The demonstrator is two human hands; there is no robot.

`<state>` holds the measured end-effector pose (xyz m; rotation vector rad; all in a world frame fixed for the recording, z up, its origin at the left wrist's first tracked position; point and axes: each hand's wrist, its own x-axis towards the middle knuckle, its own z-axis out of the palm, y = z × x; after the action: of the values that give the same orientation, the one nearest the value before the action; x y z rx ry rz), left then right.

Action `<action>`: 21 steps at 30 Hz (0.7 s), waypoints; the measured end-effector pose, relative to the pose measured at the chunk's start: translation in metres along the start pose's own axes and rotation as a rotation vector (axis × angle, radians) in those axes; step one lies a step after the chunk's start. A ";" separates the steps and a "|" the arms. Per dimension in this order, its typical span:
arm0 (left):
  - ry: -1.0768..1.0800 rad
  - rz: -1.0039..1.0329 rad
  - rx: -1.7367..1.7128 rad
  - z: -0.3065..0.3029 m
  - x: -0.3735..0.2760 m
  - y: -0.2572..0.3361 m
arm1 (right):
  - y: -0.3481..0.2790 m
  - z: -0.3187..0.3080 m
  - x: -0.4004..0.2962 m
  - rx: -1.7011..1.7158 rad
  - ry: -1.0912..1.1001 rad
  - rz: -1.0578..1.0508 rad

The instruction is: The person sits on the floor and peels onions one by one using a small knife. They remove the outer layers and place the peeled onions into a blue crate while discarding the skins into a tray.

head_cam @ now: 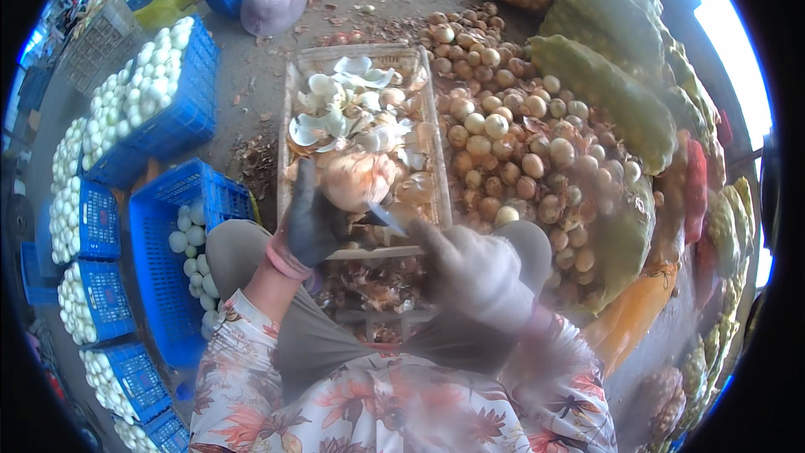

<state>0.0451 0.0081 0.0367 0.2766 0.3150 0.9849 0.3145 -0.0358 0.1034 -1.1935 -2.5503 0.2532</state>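
Observation:
My left hand (314, 220), in a dark-coated glove, holds a large onion (358, 180) with brown papery skin over the near part of a plastic crate (441, 182). In my right hand (471, 264), gloved in pale fabric with dark fingers and blurred, is a small knife. The knife's blade (387, 219) points up and left, with its tip at the onion's lower edge. Behind the onion, white and brown onion peels (343, 107) lie in the crate. The knife's handle is mostly hidden by my fingers.
An open blue crate (160, 289) on the left holds peeled onions (195, 236). More filled blue crates (173, 119) stand beyond it. Unpeeled onions (497, 151) are heaped on the right against full mesh sacks (604, 94). A hat (273, 5) lies near the top.

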 end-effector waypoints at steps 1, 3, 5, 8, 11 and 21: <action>0.067 0.108 0.214 0.000 -0.007 -0.002 | -0.007 0.004 0.002 -0.008 -0.077 -0.056; 0.173 0.243 0.482 -0.019 -0.008 -0.002 | -0.025 -0.002 0.008 0.044 -0.259 0.083; 0.343 0.267 0.710 0.003 -0.020 0.008 | -0.032 -0.022 0.019 0.073 -0.400 0.158; 0.461 0.592 1.396 -0.016 -0.022 0.015 | -0.032 -0.021 0.027 0.205 -0.184 0.062; 0.394 0.499 1.036 -0.020 -0.025 0.030 | -0.033 -0.007 0.032 0.294 -0.084 0.090; 0.334 0.320 0.683 -0.015 -0.042 0.035 | -0.019 0.023 0.058 0.368 0.041 -0.014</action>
<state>-0.0095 -0.0077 0.0410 0.8037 0.9381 1.2179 0.2579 -0.0042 0.0994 -1.0269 -2.3412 0.6546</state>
